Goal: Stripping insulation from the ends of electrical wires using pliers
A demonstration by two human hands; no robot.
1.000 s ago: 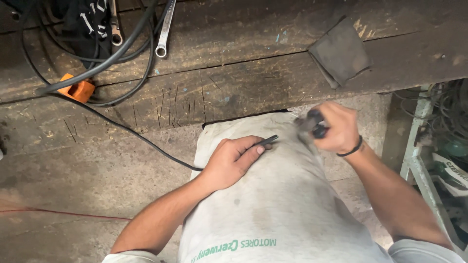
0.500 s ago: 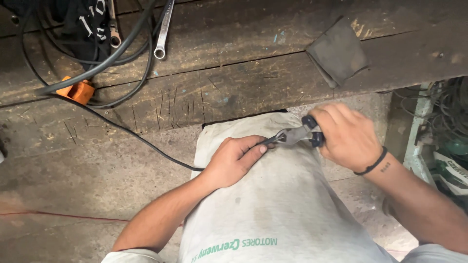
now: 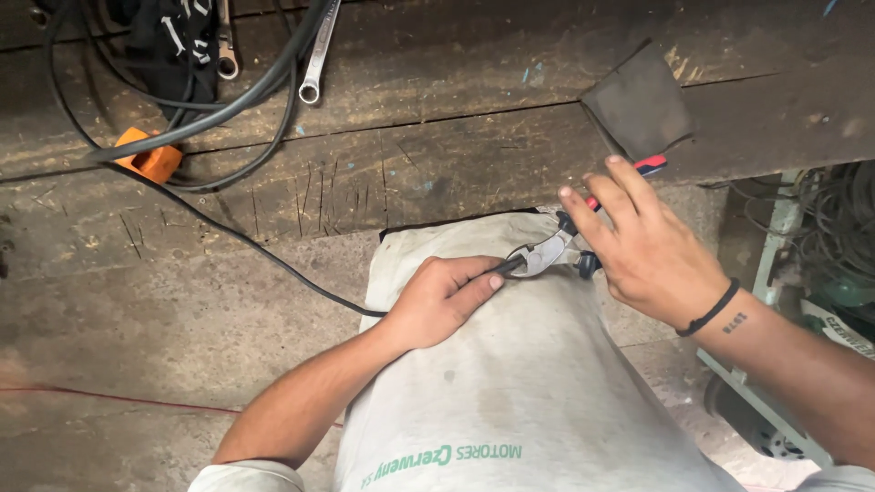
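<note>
2 hands meet over the grey shirt at the person's middle, close together but not touching. The left hand is pinched shut on the end of a thin black cable, which runs from the fingers back across the worn wooden workbench toward the orange plug. The right hand is wrapped around the red and blue handles of a pair of pliers, its fingers partly spread; the metal nose of the pliers sits right at the cable tip.

Judging by this, the cable end is already picked up and brought to the tool, and the nose looks to be on or just at the tip. Whether it bites the sheath cannot be told, since the spot is small and partly hidden. No bare wire shows, so the cutting or stripping itself seems not yet finished.

2 spanners and a dark square pad lie untouched farther up the bench.
</note>
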